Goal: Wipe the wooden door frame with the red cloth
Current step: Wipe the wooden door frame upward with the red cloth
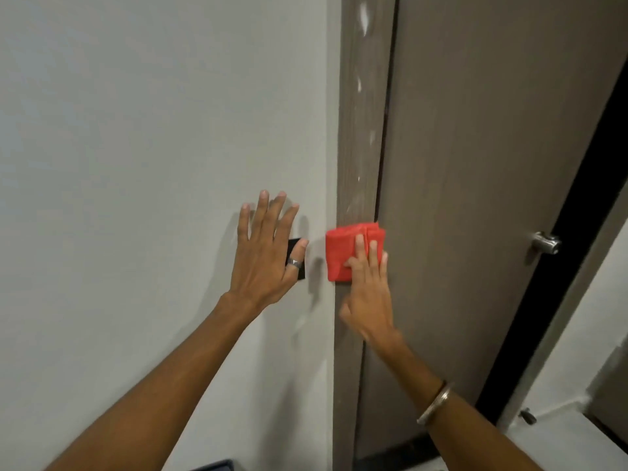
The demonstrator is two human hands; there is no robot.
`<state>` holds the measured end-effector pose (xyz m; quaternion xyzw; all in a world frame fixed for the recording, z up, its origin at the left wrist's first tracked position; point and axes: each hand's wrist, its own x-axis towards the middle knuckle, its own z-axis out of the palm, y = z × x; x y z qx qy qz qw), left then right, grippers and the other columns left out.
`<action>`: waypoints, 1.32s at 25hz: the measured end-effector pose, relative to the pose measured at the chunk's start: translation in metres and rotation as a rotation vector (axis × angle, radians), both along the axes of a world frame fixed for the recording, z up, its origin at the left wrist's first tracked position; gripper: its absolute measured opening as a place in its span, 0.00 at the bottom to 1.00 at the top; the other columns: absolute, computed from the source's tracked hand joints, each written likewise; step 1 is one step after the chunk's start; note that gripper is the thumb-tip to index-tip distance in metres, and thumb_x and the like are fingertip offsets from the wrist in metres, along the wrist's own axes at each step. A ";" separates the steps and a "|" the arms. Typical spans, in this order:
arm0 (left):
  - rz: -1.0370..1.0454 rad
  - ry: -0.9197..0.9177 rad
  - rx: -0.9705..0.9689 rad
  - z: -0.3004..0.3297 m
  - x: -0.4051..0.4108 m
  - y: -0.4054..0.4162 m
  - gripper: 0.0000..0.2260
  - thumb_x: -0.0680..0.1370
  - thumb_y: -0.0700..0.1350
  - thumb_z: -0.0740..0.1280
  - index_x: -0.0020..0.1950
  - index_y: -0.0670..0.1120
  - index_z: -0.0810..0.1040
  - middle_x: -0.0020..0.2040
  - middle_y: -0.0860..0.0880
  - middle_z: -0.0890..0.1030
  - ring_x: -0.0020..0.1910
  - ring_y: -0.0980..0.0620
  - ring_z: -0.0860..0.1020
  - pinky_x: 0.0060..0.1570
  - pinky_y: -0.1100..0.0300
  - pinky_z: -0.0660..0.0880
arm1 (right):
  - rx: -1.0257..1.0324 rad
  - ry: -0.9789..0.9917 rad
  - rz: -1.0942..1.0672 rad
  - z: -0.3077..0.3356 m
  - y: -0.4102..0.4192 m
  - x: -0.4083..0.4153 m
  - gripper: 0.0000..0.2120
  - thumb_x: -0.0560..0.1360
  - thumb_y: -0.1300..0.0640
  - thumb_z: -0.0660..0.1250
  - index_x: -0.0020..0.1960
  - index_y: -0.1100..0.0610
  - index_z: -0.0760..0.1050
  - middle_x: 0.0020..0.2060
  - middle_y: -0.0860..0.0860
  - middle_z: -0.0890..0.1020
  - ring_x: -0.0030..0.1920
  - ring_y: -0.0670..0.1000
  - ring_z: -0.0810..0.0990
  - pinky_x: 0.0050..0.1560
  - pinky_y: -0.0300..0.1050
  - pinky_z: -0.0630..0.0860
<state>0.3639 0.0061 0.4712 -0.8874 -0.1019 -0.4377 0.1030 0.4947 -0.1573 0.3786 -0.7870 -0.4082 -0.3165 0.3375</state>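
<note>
I am pressing my right hand [368, 294] flat, fingers straight and close together, against one folded red cloth [346, 251], pinning it to the wooden door frame [360, 137] rather than gripping it. The cloth is a soft, thick wad with several layered folds showing along its top edge, and it is lying across the frame's width, its left side overhanging onto the wall. One smooth metal bangle [435, 404] is sitting on my right forearm.

I am resting my left hand [263, 253] wide open on the white wall [136, 147], all five fingers spread and holding nothing. One silver ring [294, 262] is circling its thumb. Beneath this palm one small black square plate [299, 260] is peeking out, mounted flat on the wall.

The frame is a single upright strip of grey-brown wood grain, carrying several pale smears above the cloth. Just to its right one door [475, 164] of the same dull brown is standing, flat and matte, with one rounded metal knob [545, 242] near its far edge. A dark gap is running down beyond that edge. One blue corner of something [217, 465] is showing at the bottom; I cannot tell what it is.
</note>
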 end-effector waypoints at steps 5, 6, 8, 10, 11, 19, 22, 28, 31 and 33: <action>0.094 -0.007 0.101 0.019 0.001 0.006 0.28 0.84 0.58 0.52 0.81 0.45 0.62 0.83 0.42 0.60 0.84 0.40 0.53 0.82 0.36 0.48 | 0.213 -0.001 -0.012 -0.012 0.040 0.004 0.33 0.84 0.46 0.57 0.85 0.53 0.51 0.85 0.54 0.54 0.86 0.61 0.49 0.85 0.63 0.42; 0.093 0.001 0.112 0.027 0.001 0.008 0.29 0.84 0.58 0.53 0.81 0.45 0.63 0.84 0.42 0.60 0.84 0.41 0.52 0.82 0.37 0.48 | 0.199 -0.097 -0.087 -0.001 0.045 0.014 0.32 0.84 0.45 0.55 0.85 0.52 0.52 0.85 0.55 0.56 0.85 0.62 0.51 0.84 0.65 0.46; 0.080 0.010 0.135 0.040 -0.001 0.013 0.29 0.84 0.57 0.54 0.82 0.45 0.62 0.84 0.42 0.58 0.84 0.42 0.51 0.83 0.40 0.48 | 0.155 -0.357 -0.115 0.022 0.052 0.039 0.30 0.84 0.44 0.57 0.82 0.53 0.59 0.81 0.55 0.63 0.83 0.63 0.56 0.81 0.70 0.55; 0.082 -0.006 0.171 0.049 -0.001 0.019 0.29 0.84 0.57 0.54 0.82 0.45 0.62 0.84 0.42 0.59 0.84 0.41 0.52 0.83 0.41 0.49 | 0.216 -0.467 -0.097 0.038 0.052 0.061 0.30 0.84 0.44 0.57 0.83 0.53 0.58 0.81 0.53 0.63 0.85 0.60 0.53 0.81 0.69 0.55; 0.088 -0.018 0.175 0.052 0.001 0.022 0.29 0.84 0.57 0.54 0.82 0.44 0.62 0.84 0.41 0.59 0.84 0.41 0.52 0.83 0.41 0.50 | 0.284 -0.415 -0.103 0.045 0.054 0.066 0.31 0.85 0.44 0.56 0.84 0.52 0.56 0.82 0.52 0.60 0.85 0.59 0.50 0.82 0.68 0.53; 0.151 -0.119 0.282 0.115 0.034 0.025 0.30 0.84 0.55 0.56 0.84 0.44 0.55 0.84 0.39 0.55 0.84 0.38 0.52 0.82 0.40 0.48 | 0.183 -0.484 -0.078 0.052 0.045 0.062 0.32 0.84 0.43 0.58 0.84 0.49 0.54 0.84 0.51 0.54 0.86 0.57 0.45 0.84 0.66 0.47; 0.192 -0.135 0.334 0.148 0.038 0.032 0.31 0.84 0.58 0.53 0.84 0.45 0.53 0.85 0.40 0.53 0.84 0.38 0.50 0.82 0.40 0.47 | 0.194 -0.432 -0.034 0.052 0.049 0.058 0.33 0.83 0.43 0.60 0.84 0.50 0.54 0.84 0.51 0.57 0.86 0.56 0.45 0.85 0.63 0.45; 0.208 -0.174 0.436 0.194 0.039 0.046 0.32 0.84 0.59 0.51 0.84 0.45 0.51 0.85 0.41 0.52 0.84 0.40 0.50 0.82 0.41 0.46 | 0.358 -0.259 -0.076 0.120 0.057 0.058 0.30 0.86 0.43 0.50 0.85 0.50 0.51 0.85 0.52 0.54 0.86 0.59 0.49 0.82 0.69 0.54; 0.215 -0.257 0.356 0.197 0.059 0.039 0.32 0.85 0.56 0.55 0.84 0.42 0.51 0.85 0.40 0.52 0.84 0.39 0.50 0.83 0.40 0.49 | 0.387 -0.211 -0.130 0.130 0.064 0.050 0.30 0.86 0.42 0.48 0.85 0.51 0.53 0.85 0.52 0.54 0.86 0.60 0.50 0.82 0.68 0.53; 0.236 -0.279 0.364 0.193 0.067 0.047 0.32 0.85 0.56 0.54 0.84 0.43 0.49 0.85 0.41 0.51 0.85 0.41 0.50 0.83 0.42 0.49 | 0.390 -0.245 -0.116 0.152 0.067 0.052 0.29 0.86 0.42 0.48 0.85 0.50 0.55 0.85 0.51 0.55 0.85 0.60 0.51 0.83 0.67 0.53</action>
